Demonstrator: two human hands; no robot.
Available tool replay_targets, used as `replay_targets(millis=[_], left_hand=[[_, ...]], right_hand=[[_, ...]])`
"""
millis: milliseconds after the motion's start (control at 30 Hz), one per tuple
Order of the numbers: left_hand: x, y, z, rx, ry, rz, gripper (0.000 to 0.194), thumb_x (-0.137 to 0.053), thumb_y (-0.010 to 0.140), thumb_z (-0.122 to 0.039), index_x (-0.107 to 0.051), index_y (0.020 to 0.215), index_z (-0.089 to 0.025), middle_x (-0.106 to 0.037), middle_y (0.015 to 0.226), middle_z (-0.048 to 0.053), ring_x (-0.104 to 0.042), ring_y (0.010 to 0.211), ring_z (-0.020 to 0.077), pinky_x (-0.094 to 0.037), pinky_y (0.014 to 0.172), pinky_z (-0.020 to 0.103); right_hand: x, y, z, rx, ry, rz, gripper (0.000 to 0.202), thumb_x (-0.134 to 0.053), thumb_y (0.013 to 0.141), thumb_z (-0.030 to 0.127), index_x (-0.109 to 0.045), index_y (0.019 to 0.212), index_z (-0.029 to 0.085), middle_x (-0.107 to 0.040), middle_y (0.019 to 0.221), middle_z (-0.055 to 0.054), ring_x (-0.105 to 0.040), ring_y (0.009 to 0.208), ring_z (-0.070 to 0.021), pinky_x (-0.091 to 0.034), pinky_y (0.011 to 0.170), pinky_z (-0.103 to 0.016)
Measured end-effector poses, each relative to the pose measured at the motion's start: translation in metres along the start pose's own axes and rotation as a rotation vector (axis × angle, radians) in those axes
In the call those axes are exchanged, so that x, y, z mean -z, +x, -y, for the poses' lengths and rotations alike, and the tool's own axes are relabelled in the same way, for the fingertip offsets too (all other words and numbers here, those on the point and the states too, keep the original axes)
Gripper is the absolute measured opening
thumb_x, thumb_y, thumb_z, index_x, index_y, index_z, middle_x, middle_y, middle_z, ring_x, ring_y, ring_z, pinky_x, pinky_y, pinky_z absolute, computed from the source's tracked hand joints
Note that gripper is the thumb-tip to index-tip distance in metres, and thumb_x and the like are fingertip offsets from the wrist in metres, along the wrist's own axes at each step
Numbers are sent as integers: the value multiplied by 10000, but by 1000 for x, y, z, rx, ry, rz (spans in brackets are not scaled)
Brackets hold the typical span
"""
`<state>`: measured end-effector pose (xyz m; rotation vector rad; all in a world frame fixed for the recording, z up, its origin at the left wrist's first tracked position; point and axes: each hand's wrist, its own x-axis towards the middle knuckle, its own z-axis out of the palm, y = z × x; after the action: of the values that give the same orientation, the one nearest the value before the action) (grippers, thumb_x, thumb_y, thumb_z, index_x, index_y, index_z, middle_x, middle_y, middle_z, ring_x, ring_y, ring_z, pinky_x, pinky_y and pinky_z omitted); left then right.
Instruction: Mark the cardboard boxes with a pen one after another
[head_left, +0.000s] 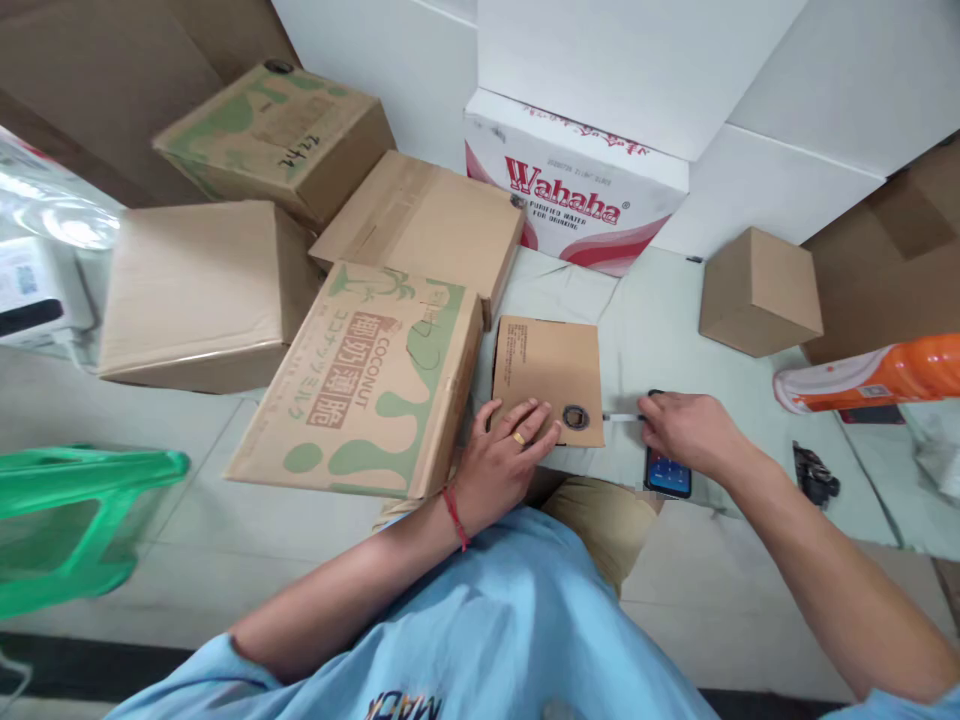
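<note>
- Carton [546, 365], brown and printed, lies on the cloth-covered bench [652, 300], near its front edge and directly before the person.
- Left hand [511, 455]: fingers spread over the carton's near left corner, seemingly steadying it.
- Right hand [679, 430]: fingertips appear to pinch the end of a pale, narrow strip [624, 417], which reaches to the carton's right edge (how it is fixed there cannot be told).
- Phone [667, 474], screen lit, lies partly under the right hand, near the bench's front edge.
- Coconut box [367, 390] stands just beside the carton, left of it.
- Risk, strip: a skewed or sudden pull could tear it, or let it slip from the fingers.
- Risk, carton: with one light hand bracing it, a sideways tug could swing it round; heavy pressure could tip it lapward.
- Risk, phone: a low sweep of the right wrist could nudge it off the edge.
</note>
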<state>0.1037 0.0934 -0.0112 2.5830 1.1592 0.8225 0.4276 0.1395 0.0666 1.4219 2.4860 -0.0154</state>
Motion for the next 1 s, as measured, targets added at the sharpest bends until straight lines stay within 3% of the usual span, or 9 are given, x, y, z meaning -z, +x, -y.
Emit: replay_targets(millis=[67,167,200,267,300,367,500,767,1000], left_hand=[[-2,0,0,-18,65,-28,516,-590,965,-73,-674,1444,-247,-708,1527,113,-619,1406,320,-328,1193,576],[-5,2,-1,-29,118,-75,486,-601,965,-83,-685,1416,-245,-734,1492,103,-646,1361,312,-338,1164,569],[-7,3,-2,-32,127,-90,477,-603,965,-85,-689,1406,-245,-742,1480,100,-654,1351,309,-339,1158,569],[-10,5,-3,-39,147,-122,447,-609,971,-97,-697,1385,-241,-756,1459,97,-670,1329,305,-343,1151,566],[-11,6,-3,-43,159,-142,428,-614,975,-107,-700,1375,-235,-764,1445,98,-680,1316,302,-346,1151,562],[-15,7,-2,-53,172,-189,387,-632,981,-133,-704,1352,-216,-785,1406,103,-701,1284,295,-351,1156,552],[-20,7,1,-70,163,-253,312,-659,974,-163,-705,1282,-184,-810,1355,110,-735,1228,283,-357,1172,538],[-26,6,0,-43,146,-289,308,-669,946,-198,-712,1251,-201,-820,1331,107,-751,1205,290,-342,1206,546],[-25,6,1,-56,159,-288,292,-664,947,-186,-716,1234,-193,-824,1322,100,-753,1203,279,-344,1211,546]], right_hand=[[8,-15,-6,-176,240,-304,22,-662,852,213,-645,866,216,-661,691,-14,-601,634,-185,-292,602,-298],[15,-29,0,-382,785,-854,155,-707,805,272,-559,850,258,-507,618,72,-429,495,-129,-313,539,-269],[14,-30,9,-397,975,-979,183,-687,816,293,-507,837,272,-445,602,91,-372,464,-119,-298,501,-255],[7,-23,34,-387,1349,-1090,214,-639,838,323,-430,810,283,-356,578,110,-296,426,-109,-250,440,-227],[1,-16,50,-387,1531,-1084,205,-636,832,330,-438,808,282,-352,565,114,-285,414,-104,-238,422,-215],[-11,0,83,-462,1774,-1032,153,-679,820,348,-559,871,267,-495,587,91,-349,418,-92,-263,415,-205],[-26,25,126,-590,1686,-866,238,-742,895,388,-678,1051,220,-739,772,-4,-535,535,-112,-418,504,-232],[-20,29,130,-513,1060,-738,82,-655,907,289,-689,863,228,-689,691,25,-597,569,-134,-487,570,-252],[-19,34,141,-512,898,-789,115,-627,954,301,-698,903,227,-757,733,5,-682,594,-148,-549,622,-257]])
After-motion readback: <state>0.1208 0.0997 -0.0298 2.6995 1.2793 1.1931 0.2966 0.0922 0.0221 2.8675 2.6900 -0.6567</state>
